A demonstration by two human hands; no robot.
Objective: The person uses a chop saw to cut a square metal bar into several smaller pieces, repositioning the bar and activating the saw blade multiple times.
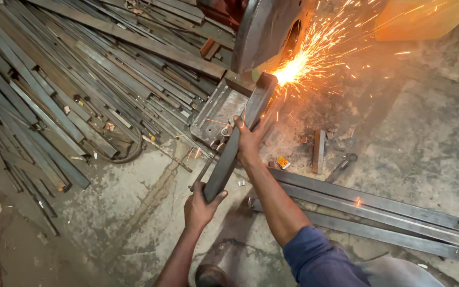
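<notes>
A dark rectangular steel tube [235, 143] slants from lower left up to the cutting machine [264, 32], where bright orange sparks [293, 69] fly off its far end. My left hand [200, 207] grips the tube's near end from below. My right hand [248, 141] is wrapped around the tube about halfway along, its forearm in a blue sleeve. The machine's grey metal base [216, 114] lies under the tube.
A big pile of long flat steel strips [65, 90] covers the floor at left. Three cut steel bars [367, 212] lie on the concrete at lower right. A short offcut [319, 151] and a small yellow box [283, 162] lie near the base.
</notes>
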